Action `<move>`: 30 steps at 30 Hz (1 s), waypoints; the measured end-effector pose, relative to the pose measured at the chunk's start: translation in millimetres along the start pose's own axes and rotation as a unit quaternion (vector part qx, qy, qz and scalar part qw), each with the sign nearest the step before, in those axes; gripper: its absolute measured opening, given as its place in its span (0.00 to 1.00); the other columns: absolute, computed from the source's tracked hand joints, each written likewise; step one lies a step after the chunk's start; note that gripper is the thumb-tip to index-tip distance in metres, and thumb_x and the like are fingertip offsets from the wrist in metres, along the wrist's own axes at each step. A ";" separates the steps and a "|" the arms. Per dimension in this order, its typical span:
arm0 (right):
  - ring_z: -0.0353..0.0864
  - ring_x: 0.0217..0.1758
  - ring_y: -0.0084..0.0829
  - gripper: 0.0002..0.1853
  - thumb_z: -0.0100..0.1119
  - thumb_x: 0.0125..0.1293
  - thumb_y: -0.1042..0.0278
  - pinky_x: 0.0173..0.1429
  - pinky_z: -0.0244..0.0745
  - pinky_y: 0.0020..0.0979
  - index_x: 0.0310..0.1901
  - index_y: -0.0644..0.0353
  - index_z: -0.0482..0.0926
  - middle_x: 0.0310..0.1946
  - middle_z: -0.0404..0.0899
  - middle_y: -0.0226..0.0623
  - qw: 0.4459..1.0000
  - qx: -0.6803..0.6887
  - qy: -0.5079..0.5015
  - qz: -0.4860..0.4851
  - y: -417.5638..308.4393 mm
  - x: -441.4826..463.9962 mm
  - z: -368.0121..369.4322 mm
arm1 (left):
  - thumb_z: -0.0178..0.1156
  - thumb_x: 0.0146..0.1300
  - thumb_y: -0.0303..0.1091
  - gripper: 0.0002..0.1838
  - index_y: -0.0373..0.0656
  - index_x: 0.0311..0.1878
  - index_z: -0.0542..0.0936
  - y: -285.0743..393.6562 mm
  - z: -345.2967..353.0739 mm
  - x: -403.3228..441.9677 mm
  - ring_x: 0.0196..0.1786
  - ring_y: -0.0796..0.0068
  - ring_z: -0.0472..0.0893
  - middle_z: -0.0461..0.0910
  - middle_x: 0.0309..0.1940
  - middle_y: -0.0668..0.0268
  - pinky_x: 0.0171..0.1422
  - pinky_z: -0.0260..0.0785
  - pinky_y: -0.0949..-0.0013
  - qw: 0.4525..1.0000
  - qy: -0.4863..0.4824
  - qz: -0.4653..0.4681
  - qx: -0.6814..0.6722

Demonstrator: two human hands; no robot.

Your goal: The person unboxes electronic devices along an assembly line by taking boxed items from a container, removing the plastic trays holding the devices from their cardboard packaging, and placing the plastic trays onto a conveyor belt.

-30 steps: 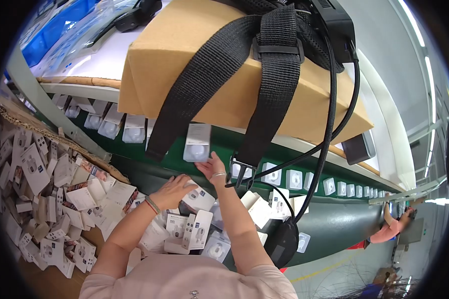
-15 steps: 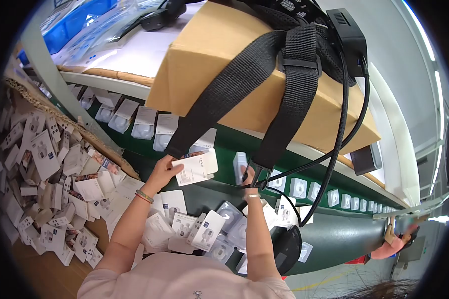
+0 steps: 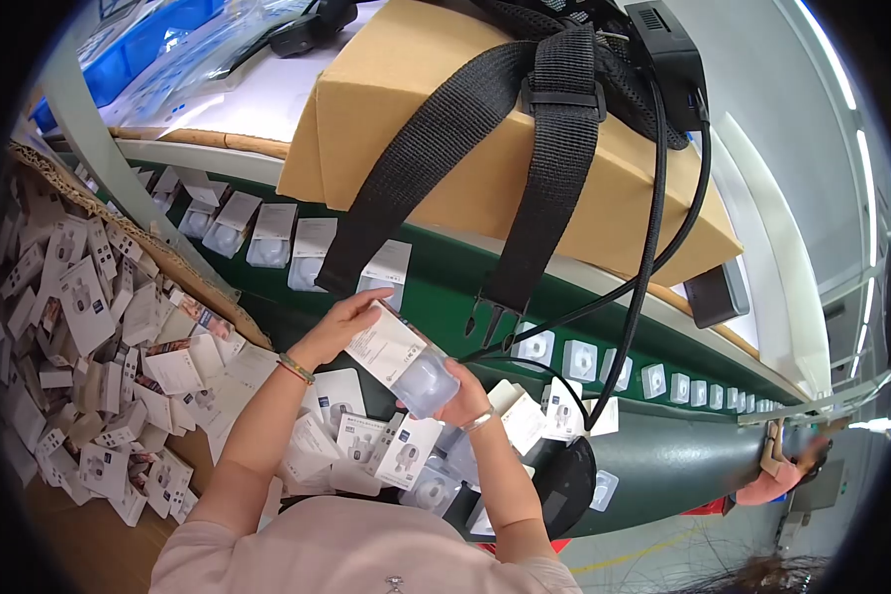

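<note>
My left hand (image 3: 342, 329) grips the upper end of a white printed card box (image 3: 386, 346). A clear plastic tray (image 3: 427, 384) sticks out of the lower end of that box, and my right hand (image 3: 462, 396) is closed round it. Both hands are above the near edge of the green belt. Just below them lies a heap of white printed boxes (image 3: 407, 452) and clear trays (image 3: 431, 490). Behind my hands, a boxed tray (image 3: 387, 262) rests on the belt.
At the left, a large carton (image 3: 119, 220) holds many white boxes. Black straps (image 3: 554, 158) and cables hang over a brown cardboard box (image 3: 366, 119) in front. Clear trays (image 3: 580, 360) line the green belt to the right. A person (image 3: 770, 475) is at the far right.
The card box and the clear tray, apart half a second ago, are now joined between my hands. My right hand has come back from the belt, bringing the tray left towards my left hand.
</note>
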State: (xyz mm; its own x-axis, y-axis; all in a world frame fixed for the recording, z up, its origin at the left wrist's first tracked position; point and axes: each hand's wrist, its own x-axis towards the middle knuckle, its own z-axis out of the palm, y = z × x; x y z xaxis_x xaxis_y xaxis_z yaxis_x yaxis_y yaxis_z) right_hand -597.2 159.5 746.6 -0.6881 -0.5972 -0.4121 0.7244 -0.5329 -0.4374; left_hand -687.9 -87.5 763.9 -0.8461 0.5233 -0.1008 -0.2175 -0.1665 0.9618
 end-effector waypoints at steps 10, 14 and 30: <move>0.76 0.53 0.55 0.35 0.45 0.63 0.33 0.51 0.76 0.52 0.63 0.51 0.67 0.58 0.73 0.45 0.980 0.152 -0.037 -0.122 -35.4 57.0 -25.3 | 0.63 0.58 0.37 0.27 0.39 0.60 0.72 -10.1 10.0 -16.3 0.52 0.54 0.76 0.77 0.49 0.52 0.56 0.69 0.62 0.906 0.214 0.120 0.345; 0.71 0.60 0.53 0.32 0.47 0.64 0.37 0.62 0.68 0.53 0.63 0.49 0.67 0.60 0.71 0.44 0.958 0.148 0.060 -0.237 -34.6 111.5 -61.7 | 0.67 0.48 0.34 0.31 0.39 0.58 0.72 -13.4 34.5 -75.6 0.55 0.55 0.72 0.75 0.50 0.55 0.60 0.67 0.59 0.833 -0.104 -0.041 0.542; 0.77 0.49 0.49 0.21 0.60 0.59 0.59 0.55 0.70 0.45 0.49 0.67 0.77 0.44 0.79 0.49 0.387 -0.664 0.553 -0.321 -60.2 4.3 -119.7 | 0.64 0.52 0.34 0.35 0.49 0.66 0.66 -8.6 36.5 -78.1 0.44 0.51 0.76 0.76 0.41 0.53 0.52 0.68 0.55 0.871 -0.170 -0.011 0.460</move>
State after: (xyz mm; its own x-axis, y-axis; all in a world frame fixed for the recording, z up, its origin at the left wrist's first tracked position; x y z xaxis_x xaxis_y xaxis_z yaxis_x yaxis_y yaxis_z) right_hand -648.7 260.8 675.5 -0.8379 0.4155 0.3539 0.2335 0.8590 -0.4557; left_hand -602.2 -96.5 772.8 -0.6199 0.7611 -0.1909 0.3828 0.5057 0.7731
